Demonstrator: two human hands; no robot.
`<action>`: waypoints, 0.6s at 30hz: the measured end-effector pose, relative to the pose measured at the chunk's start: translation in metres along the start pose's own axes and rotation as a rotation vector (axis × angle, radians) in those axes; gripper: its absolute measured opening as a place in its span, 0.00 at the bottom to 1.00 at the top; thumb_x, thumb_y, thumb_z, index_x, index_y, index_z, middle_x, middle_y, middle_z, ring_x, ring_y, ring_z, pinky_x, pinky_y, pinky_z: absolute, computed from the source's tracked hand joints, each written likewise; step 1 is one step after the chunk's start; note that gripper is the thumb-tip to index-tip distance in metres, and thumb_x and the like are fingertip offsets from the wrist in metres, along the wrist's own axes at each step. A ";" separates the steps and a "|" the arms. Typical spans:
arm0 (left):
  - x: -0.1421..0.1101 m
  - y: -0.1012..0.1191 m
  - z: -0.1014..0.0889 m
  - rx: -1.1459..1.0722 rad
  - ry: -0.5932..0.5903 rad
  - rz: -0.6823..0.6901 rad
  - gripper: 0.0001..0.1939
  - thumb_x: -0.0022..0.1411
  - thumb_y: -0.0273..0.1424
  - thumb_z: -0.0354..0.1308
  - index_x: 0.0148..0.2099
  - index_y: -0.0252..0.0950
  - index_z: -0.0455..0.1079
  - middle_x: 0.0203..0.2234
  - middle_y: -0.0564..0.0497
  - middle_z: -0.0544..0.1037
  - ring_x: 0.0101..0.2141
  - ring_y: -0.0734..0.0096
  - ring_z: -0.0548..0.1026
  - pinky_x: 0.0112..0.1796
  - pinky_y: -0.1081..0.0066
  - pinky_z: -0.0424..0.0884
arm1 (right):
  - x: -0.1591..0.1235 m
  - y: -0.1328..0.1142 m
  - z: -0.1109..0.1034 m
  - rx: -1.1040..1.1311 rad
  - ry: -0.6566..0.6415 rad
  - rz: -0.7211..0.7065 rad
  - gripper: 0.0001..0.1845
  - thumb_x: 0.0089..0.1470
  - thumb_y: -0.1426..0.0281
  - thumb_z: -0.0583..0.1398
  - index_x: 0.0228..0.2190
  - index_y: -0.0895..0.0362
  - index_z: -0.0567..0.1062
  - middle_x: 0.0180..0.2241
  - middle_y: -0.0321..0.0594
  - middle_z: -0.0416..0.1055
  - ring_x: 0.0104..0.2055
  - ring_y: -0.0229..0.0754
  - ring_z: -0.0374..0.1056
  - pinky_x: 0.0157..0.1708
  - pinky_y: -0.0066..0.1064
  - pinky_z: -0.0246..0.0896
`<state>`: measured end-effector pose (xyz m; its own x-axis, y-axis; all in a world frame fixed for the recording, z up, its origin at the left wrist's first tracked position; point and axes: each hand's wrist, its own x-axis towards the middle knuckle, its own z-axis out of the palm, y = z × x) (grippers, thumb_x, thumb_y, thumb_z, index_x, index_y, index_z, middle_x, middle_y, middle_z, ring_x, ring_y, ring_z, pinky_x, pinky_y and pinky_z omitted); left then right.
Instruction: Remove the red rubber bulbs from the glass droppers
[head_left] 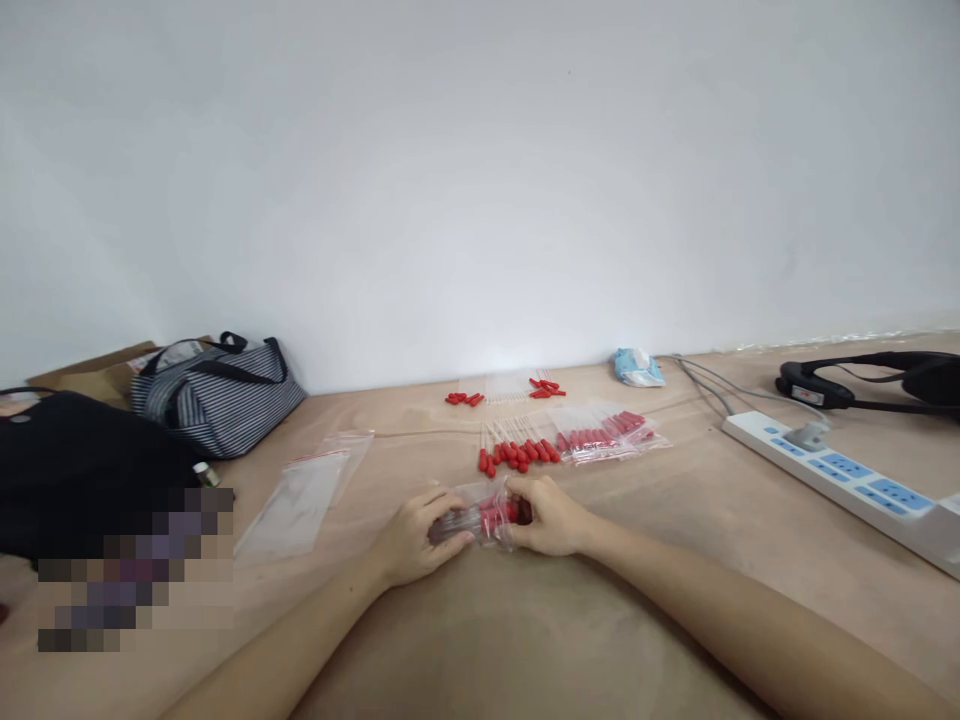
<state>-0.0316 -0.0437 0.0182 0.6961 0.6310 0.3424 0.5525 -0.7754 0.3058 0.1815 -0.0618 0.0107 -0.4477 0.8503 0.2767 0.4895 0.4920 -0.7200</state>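
Low over the table, a clear plastic bag with red-ended pieces inside is held between both hands. My left hand is closed around the bag's left end. At its right end, my right hand grips it with thumb and fingers, partly hiding the contents. Just beyond lies a row of thin pale sticks with red ends. Beside that row, to the right, filled clear bags hold more red-ended pieces. Farther back are loose red pieces and more red pieces on either side of several thin pale sticks.
Flat clear zip bags lie to the left. A striped bag, a small bottle and a black cloth item are farther left. A blue-white packet, a power strip and a black headset are on the right.
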 end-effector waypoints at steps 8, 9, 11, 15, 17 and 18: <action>-0.001 -0.003 0.001 -0.009 -0.031 -0.020 0.11 0.56 0.37 0.52 0.37 0.36 0.67 0.29 0.50 0.71 0.28 0.72 0.68 0.30 0.72 0.65 | 0.004 0.024 -0.017 0.525 -0.112 0.281 0.13 0.37 0.65 0.63 0.25 0.58 0.66 0.16 0.28 0.64 0.18 0.31 0.61 0.17 0.23 0.56; -0.001 -0.004 0.001 -0.011 -0.035 -0.020 0.11 0.56 0.37 0.52 0.38 0.36 0.67 0.29 0.50 0.71 0.28 0.71 0.68 0.30 0.72 0.65 | 0.004 0.025 -0.018 0.596 -0.119 0.306 0.15 0.36 0.64 0.64 0.26 0.58 0.67 0.17 0.29 0.66 0.18 0.32 0.63 0.19 0.24 0.59; -0.001 -0.005 0.001 -0.016 -0.038 -0.019 0.11 0.56 0.37 0.52 0.38 0.36 0.67 0.30 0.50 0.71 0.29 0.71 0.68 0.30 0.72 0.65 | 0.005 0.027 -0.017 0.730 -0.100 0.315 0.17 0.33 0.65 0.66 0.27 0.59 0.69 0.19 0.31 0.69 0.21 0.32 0.66 0.24 0.26 0.63; -0.001 -0.006 0.002 -0.027 -0.037 -0.021 0.11 0.56 0.37 0.52 0.38 0.36 0.67 0.30 0.50 0.71 0.28 0.72 0.68 0.30 0.72 0.65 | 0.006 0.027 -0.013 0.905 -0.057 0.347 0.18 0.27 0.70 0.68 0.26 0.60 0.72 0.22 0.32 0.71 0.24 0.31 0.67 0.29 0.26 0.65; -0.002 -0.006 0.003 -0.030 -0.041 -0.029 0.11 0.56 0.37 0.52 0.38 0.36 0.67 0.30 0.50 0.71 0.28 0.72 0.68 0.30 0.73 0.65 | 0.007 0.026 -0.018 0.926 -0.054 0.389 0.16 0.28 0.71 0.68 0.25 0.61 0.72 0.22 0.32 0.72 0.24 0.32 0.68 0.28 0.25 0.65; -0.002 -0.007 0.002 -0.033 -0.043 -0.033 0.11 0.55 0.37 0.52 0.38 0.36 0.67 0.30 0.49 0.71 0.29 0.72 0.68 0.30 0.73 0.65 | 0.008 0.026 -0.023 0.916 -0.056 0.406 0.15 0.29 0.71 0.67 0.25 0.61 0.72 0.21 0.33 0.72 0.23 0.32 0.68 0.27 0.24 0.65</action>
<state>-0.0356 -0.0399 0.0134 0.6972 0.6541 0.2933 0.5606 -0.7525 0.3457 0.2078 -0.0383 0.0088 -0.4204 0.9003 -0.1124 -0.1411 -0.1873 -0.9721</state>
